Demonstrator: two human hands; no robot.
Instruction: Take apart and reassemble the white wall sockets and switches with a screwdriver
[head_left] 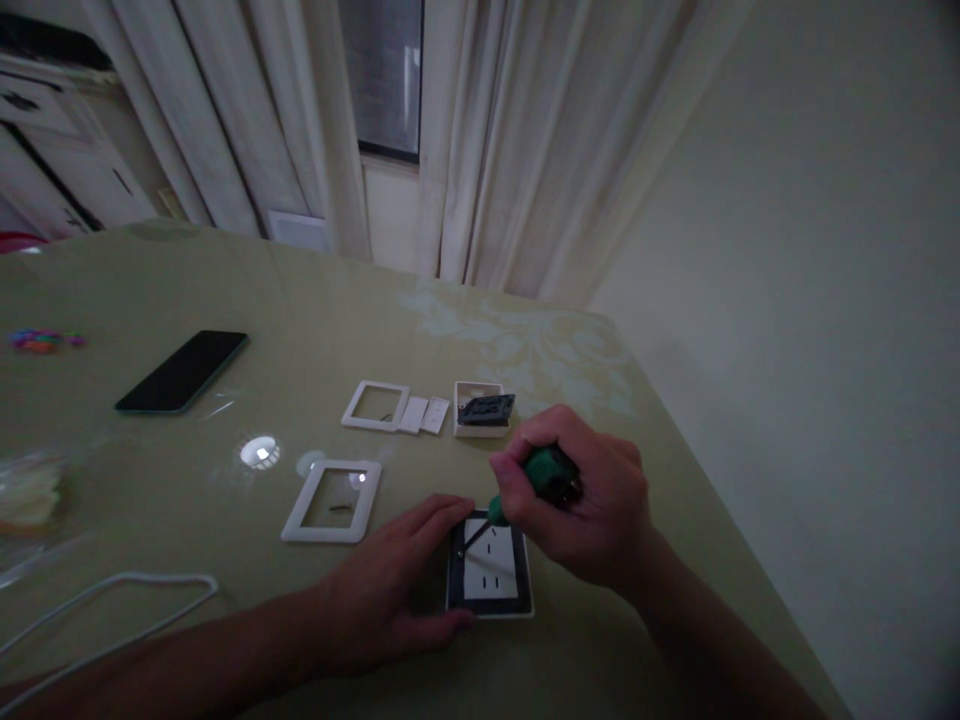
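Note:
A wall socket (491,575) with a white face and dark frame lies on the table near me. My left hand (394,590) grips its left side, fingers along the top and bottom edges. My right hand (581,500) is closed round a green-handled screwdriver (525,485), whose tip rests at the socket's upper left corner.
Two white cover frames (332,501) (375,405), small white plates (424,414) and a white box holding a dark part (484,408) lie beyond. A black phone (182,371) lies to the left, a white cable (112,610) near the front left. The table edge (697,470) runs along the right.

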